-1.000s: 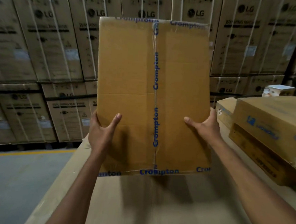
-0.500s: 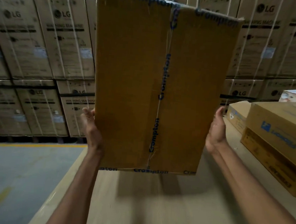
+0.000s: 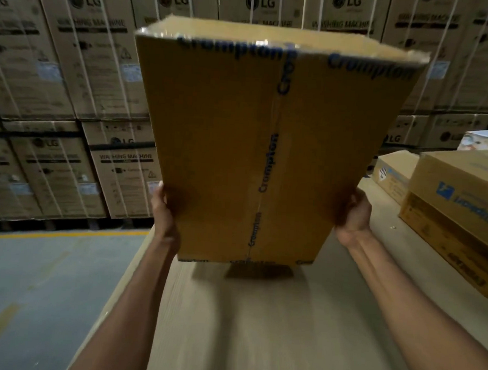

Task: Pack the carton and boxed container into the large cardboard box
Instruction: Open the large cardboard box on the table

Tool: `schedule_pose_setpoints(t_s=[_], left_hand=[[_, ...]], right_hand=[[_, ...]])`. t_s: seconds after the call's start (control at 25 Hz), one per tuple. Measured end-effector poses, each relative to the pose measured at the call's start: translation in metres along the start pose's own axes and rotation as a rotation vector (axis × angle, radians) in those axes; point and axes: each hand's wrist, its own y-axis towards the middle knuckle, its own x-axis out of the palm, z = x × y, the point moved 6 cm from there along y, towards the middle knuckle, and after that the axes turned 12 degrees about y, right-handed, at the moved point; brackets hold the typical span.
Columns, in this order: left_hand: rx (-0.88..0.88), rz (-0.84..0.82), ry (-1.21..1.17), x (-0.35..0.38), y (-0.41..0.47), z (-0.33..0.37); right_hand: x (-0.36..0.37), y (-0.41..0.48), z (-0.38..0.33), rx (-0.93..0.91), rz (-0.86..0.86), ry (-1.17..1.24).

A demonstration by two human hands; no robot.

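1. Your forearms reach in from the near edge of the worktop [image 3: 256, 337], one on each side of its middle.
2. Your left hand [image 3: 164, 208] holds the box [image 3: 225, 143] by the lower part of its left side. The fingers go round behind the cardboard, so you cannot see how they lie.
3. Your right hand [image 3: 353, 215] holds the matching spot on the right side, with the fingers curled round that edge and their tips hidden.
4. The box is held up over the middle of the worktop and tipped, its taped face towards you (blue lettering runs down the centre seam and along the top and bottom edges). Its lower edge hangs just above the surface, with a shadow under it.
5. At the right edge sits a stack [image 3: 461, 215] of two closed boxes, well apart from your right hand.
6. Behind that stack, towards the far right corner, are a small box [image 3: 393, 172] with blue print and a white carton [image 3: 481, 140]. Whether the carton rests on the stack or beyond it is hard to tell.
7. Left of the worktop is grey floor [image 3: 25, 280] with a yellow line [image 3: 62, 234].
8. Beyond everything rises a wall of strapped LG cartons [image 3: 73, 60].
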Motion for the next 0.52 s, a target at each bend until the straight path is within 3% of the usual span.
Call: schedule_pose_setpoints(t_s=[0.24,0.52], left_hand=[[-0.184,-0.047,0.073,-0.032,0.012,-0.045],[0.051,-0.130,0.359,-0.037,0.054,-0.010]], right_hand=[[-0.015,-0.005,0.056,0.047,0.080,-0.150],[0.019,-0.037,0.038,-0.105,0.152,-0.303]])
